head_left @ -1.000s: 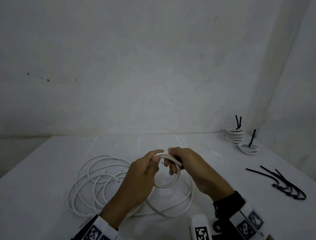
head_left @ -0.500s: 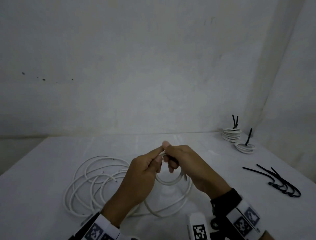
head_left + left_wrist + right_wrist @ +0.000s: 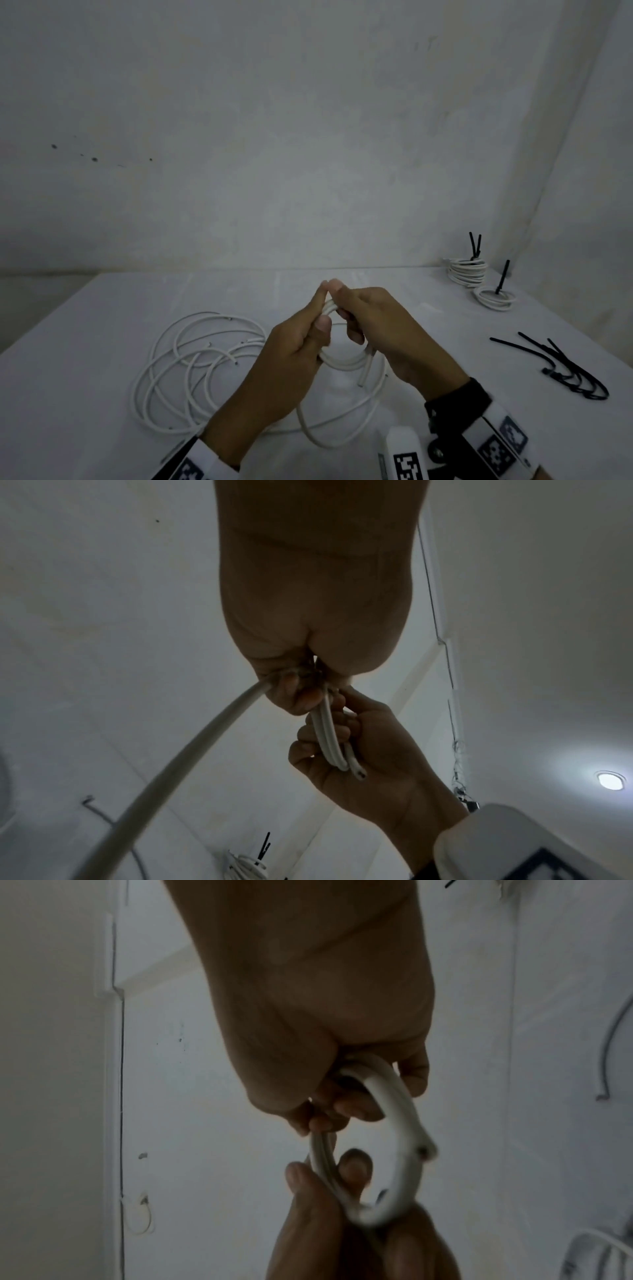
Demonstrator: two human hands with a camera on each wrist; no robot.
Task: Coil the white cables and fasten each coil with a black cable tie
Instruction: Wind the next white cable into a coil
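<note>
Hands together above the worktop (image 3: 102,342): left hand (image 3: 291,363) and right hand (image 3: 387,335) both pinch a small white cable coil (image 3: 346,361), loose cable (image 3: 205,363) trailing below.

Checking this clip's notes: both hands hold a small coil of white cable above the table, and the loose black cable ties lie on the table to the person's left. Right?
Not quite. The loose black cable ties lie to the person's right, as the head view shows. Both the left hand and the right hand do hold the small coil of white cable above the table.
</note>
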